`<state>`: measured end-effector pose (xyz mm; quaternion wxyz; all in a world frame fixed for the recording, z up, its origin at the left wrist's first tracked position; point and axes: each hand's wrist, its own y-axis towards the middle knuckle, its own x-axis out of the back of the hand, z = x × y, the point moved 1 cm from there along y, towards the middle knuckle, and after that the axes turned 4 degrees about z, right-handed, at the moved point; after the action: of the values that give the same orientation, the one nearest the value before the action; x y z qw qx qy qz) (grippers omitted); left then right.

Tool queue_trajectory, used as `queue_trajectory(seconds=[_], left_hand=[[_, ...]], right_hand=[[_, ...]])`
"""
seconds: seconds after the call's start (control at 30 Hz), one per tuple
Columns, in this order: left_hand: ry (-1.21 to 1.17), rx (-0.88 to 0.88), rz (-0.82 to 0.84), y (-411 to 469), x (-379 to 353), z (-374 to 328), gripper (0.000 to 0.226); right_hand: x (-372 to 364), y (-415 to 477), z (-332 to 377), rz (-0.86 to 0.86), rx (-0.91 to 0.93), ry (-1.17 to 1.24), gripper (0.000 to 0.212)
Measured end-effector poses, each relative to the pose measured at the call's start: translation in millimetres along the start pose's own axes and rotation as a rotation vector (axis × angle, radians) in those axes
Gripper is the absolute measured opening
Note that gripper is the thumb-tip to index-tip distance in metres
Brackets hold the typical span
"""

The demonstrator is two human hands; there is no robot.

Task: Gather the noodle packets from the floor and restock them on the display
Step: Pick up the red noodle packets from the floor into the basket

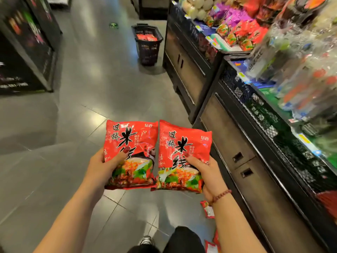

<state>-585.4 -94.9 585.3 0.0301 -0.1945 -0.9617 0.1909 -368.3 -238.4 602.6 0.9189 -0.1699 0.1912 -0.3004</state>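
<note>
I hold two red noodle packets side by side above the grey floor. My left hand [102, 167] grips the left packet [133, 143] by its lower left edge, thumb on its front. My right hand [209, 172] grips the right packet [182, 148] at its lower right, thumb across the print. More red packets lie on the floor by my feet, one [207, 209] under my right wrist and others [211, 245] at the bottom edge. The display [273, 132] runs along the right, a black mesh-fronted stand with packaged goods on top.
A black wheeled shopping basket [147, 52] with red packets inside stands in the aisle ahead, beside the display. A dark shelf unit [27, 52] lines the left side. My shoe [145, 241] and dark trouser leg show at the bottom. Grey tiled floor lies between the two units.
</note>
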Motion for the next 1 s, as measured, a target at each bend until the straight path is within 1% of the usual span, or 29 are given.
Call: queue_trajectory(seconds=[0.07,0.17,0.2,0.3,0.43,0.67,0.77,0.87,0.93,1.0], left_hand=[[-0.011,0.011,-0.022,27.1,2.9,-8.5,0.028],[-0.022,0.014,-0.044,69.9,2.0,-20.7,0.043],[-0.024,0.015,-0.054,85.9,0.1,-25.3,0.044],[-0.036,0.013,-0.091,141.3,-10.6,-42.1,0.037],[-0.015,0.0,-0.139,218.6,-31.4,-75.6,0.038],[0.009,0.038,-0.166,333.6,-51.9,-130.5,0.047],[-0.016,0.045,-0.181,380.9,-54.9,-148.7,0.034],[-0.01,0.061,-0.177,432.7,-53.4,-164.6,0.021],[-0.02,0.056,-0.18,473.1,-46.9,-174.0,0.022],[-0.046,0.064,-0.194,517.3,-37.7,-184.4,0.028]], right_hand=[[-10.3,29.4,10.0,0.026,-0.013,-0.013,0.034],[-21.7,81.7,24.1,0.072,-0.037,-0.035,0.037],[-24.8,101.3,29.1,0.083,-0.044,-0.041,0.037],[-32.8,166.3,49.2,0.117,-0.051,-0.047,0.039],[-40.0,251.8,88.6,0.163,-0.059,-0.041,0.029],[-62.9,376.1,152.5,0.195,-0.092,-0.056,0.026],[-79.9,422.7,170.8,0.209,-0.101,-0.077,0.022],[-97.6,472.2,183.5,0.21,-0.101,-0.094,0.023],[-111.8,508.5,191.5,0.195,-0.099,-0.093,0.026],[-127.7,547.3,200.2,0.172,-0.1,-0.083,0.029]])
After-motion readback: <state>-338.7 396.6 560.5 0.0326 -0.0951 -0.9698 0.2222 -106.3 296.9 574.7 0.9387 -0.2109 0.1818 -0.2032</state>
